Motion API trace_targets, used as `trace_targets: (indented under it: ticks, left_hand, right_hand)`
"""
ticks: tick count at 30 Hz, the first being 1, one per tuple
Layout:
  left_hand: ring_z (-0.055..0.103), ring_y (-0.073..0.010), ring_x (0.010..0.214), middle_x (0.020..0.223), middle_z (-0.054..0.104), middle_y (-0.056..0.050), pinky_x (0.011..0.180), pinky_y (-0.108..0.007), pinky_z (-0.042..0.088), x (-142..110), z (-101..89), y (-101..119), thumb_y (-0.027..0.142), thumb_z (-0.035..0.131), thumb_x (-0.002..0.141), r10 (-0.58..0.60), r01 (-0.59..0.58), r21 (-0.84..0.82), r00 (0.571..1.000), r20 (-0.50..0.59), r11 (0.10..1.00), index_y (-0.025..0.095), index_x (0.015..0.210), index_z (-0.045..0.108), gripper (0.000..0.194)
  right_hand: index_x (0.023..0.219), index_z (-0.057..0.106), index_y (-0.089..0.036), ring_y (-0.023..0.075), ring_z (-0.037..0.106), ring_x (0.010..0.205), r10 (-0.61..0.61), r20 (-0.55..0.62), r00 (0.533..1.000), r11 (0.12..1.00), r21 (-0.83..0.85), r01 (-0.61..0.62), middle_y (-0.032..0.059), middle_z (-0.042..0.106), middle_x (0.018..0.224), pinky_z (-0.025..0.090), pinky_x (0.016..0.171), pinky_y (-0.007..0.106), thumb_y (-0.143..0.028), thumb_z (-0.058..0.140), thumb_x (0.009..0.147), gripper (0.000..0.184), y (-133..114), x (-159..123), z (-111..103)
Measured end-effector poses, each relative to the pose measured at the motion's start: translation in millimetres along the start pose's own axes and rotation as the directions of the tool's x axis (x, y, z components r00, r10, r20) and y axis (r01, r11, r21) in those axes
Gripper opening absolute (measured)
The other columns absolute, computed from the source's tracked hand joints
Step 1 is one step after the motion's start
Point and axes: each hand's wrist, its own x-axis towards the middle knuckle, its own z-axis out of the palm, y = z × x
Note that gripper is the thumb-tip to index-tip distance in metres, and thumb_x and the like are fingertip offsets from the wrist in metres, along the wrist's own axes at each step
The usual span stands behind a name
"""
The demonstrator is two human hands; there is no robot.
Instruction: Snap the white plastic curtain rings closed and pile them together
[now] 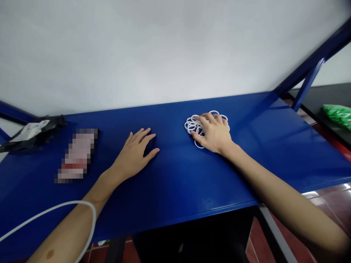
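Note:
Several thin white rings (pixel 192 124) lie in a loose heap on the blue tabletop (pixel 175 182). On top of them rests my right hand (pixel 215 133), its fingers spread over the heap and hiding part of it. My left hand (pixel 137 153) lies on the tabletop to the left of the rings, fingers stretched out and apart, with nothing in it. A gap of bare blue surface separates it from the heap.
A blurred-out flat object (pixel 78 155) lies left of my left hand. Beyond it sits a black plastic package (pixel 34 131) with a white label. A white cable (pixel 49 210) loops over my left forearm. Blue frame bars (pixel 308 84) and a green bag (pixel 338 115) are at the right.

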Motion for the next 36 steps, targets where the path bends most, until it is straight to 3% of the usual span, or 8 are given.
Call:
trace_targets:
  ticks: [20,36]
  left_hand:
    - [0.027,-0.0296,0.151,0.158,0.039,-0.010,0.124,-0.057,0.019,0.3,-0.3,0.3,0.055,0.042,0.099,-0.001,0.001,0.003,1.000,0.006,1.000,0.020,0.143,0.048,0.057]
    - [0.026,-0.0296,0.151,0.158,0.039,-0.010,0.125,-0.056,0.018,0.2,-1.7,1.3,0.055,0.042,0.099,-0.010,0.010,-0.005,1.000,0.019,1.000,0.020,0.144,0.048,0.058]
  right_hand:
    - [0.116,0.067,-0.025,0.0341,0.054,0.097,0.027,-0.081,0.996,1.000,0.006,-0.026,0.0091,0.065,0.123,0.038,0.076,0.045,-0.053,0.055,0.087,0.042,0.6,3.7,5.6]
    - [0.099,0.073,-0.022,0.0272,0.057,0.085,0.031,-0.171,0.985,0.995,0.101,-0.014,0.0085,0.071,0.109,0.038,0.076,0.042,-0.040,0.057,0.088,0.027,6.1,6.9,7.9]
